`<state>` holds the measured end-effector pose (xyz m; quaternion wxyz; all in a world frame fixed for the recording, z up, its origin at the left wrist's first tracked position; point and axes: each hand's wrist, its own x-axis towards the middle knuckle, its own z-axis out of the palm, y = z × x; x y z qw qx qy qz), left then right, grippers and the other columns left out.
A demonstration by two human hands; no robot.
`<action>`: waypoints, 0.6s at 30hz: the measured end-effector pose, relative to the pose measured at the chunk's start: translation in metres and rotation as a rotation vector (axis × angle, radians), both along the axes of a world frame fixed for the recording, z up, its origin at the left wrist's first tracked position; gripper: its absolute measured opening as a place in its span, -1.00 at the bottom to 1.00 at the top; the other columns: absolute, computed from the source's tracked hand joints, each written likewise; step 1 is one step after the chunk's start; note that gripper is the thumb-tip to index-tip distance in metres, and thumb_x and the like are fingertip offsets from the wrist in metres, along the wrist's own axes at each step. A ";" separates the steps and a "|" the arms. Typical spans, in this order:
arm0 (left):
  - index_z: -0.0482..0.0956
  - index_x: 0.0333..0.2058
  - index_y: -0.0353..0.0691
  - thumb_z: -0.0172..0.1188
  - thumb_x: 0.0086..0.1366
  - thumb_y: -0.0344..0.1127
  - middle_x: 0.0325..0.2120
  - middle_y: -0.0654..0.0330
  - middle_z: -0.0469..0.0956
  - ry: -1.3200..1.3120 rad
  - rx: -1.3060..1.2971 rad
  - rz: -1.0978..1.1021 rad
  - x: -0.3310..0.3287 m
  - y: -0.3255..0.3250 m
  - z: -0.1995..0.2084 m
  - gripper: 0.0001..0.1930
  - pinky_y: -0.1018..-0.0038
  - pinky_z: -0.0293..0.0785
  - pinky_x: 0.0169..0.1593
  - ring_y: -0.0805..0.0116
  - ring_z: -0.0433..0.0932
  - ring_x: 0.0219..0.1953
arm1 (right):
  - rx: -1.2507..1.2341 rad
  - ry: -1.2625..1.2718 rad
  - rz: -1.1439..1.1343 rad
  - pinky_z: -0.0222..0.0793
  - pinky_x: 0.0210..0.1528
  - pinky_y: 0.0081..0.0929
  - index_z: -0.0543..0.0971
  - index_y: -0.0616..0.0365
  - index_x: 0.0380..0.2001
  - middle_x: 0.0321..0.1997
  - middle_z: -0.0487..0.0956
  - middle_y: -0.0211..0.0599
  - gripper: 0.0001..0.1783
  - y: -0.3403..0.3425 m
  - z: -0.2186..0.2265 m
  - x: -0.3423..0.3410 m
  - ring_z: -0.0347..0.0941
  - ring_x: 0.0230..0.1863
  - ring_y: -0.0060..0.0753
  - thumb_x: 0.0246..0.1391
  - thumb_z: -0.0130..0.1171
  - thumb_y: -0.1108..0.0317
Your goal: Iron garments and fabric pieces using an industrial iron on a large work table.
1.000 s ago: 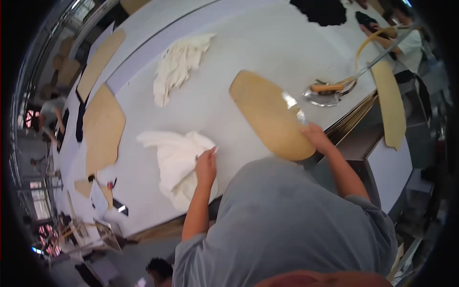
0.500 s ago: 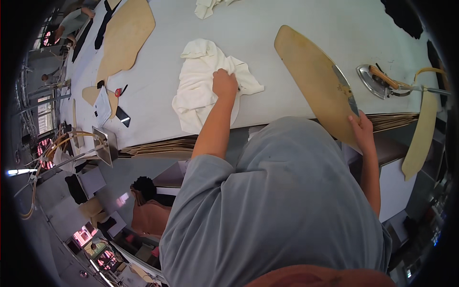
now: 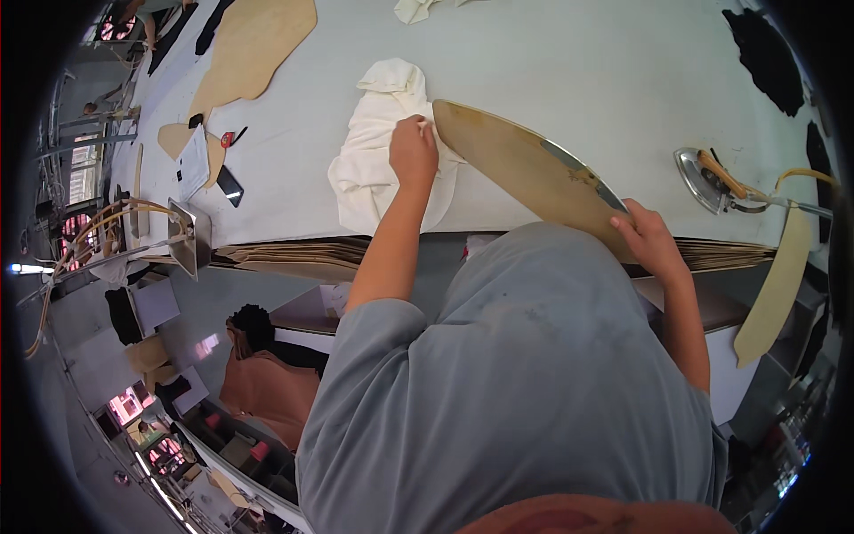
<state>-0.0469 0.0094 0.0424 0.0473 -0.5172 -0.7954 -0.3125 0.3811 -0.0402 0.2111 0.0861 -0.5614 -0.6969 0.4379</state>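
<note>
A crumpled white knit garment (image 3: 369, 169) lies on the white-covered table. My left hand (image 3: 414, 153) is closed on its right-hand edge, fingers pinched on the cloth. From the right, my right hand (image 3: 648, 236) grips the near end of a long tan shaping board (image 3: 516, 169), thumb on top. The board is tilted, and its rounded far tip is close beside my left hand and the garment's edge. Whether the tip touches the cloth, I cannot tell. A worn grey patch runs along the board's right edge.
An iron (image 3: 709, 181) with a hose stands at the right. To the left lie a phone (image 3: 229, 186), a paper sheet (image 3: 192, 165), a red tape measure (image 3: 228, 140) and a large tan board (image 3: 258, 53). Black cloth (image 3: 763, 60) rests far right. Flat boards (image 3: 294, 256) are stacked under the table edge.
My right hand has swung the shaping board left, bringing its tip next to the garment. My left hand keeps hold of the cloth, whose right-hand part has been drawn in.
</note>
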 end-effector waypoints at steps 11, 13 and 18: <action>0.53 0.13 -0.27 0.17 0.39 -0.28 -0.10 -0.01 0.66 -0.510 -0.391 0.100 -0.064 -0.019 -0.004 -0.62 0.21 0.58 -0.01 0.04 0.65 -0.08 | -0.039 0.013 -0.010 0.20 -0.38 -0.39 0.53 0.29 -0.05 -0.52 0.45 -0.31 -0.75 -0.004 -0.012 0.005 0.22 -0.50 -0.41 0.35 0.15 0.32; 0.55 0.10 -0.29 0.16 0.38 -0.29 -0.10 -0.02 0.67 -0.740 -0.249 0.101 -0.073 -0.010 0.009 -0.63 0.22 0.58 -0.01 0.06 0.66 -0.08 | -0.044 0.018 -0.007 0.20 -0.38 -0.39 0.53 0.28 -0.05 -0.52 0.45 -0.31 -0.75 -0.002 -0.012 0.005 0.23 -0.50 -0.41 0.35 0.15 0.32; 0.63 0.00 -0.34 0.14 0.34 -0.27 -0.13 -0.01 0.70 -0.890 -0.421 -0.104 -0.077 0.008 0.041 -0.66 0.26 0.57 -0.03 0.08 0.65 -0.08 | -0.032 0.010 0.002 0.20 -0.38 -0.39 0.53 0.29 -0.06 -0.52 0.45 -0.31 -0.75 -0.001 -0.017 0.004 0.23 -0.50 -0.41 0.35 0.14 0.32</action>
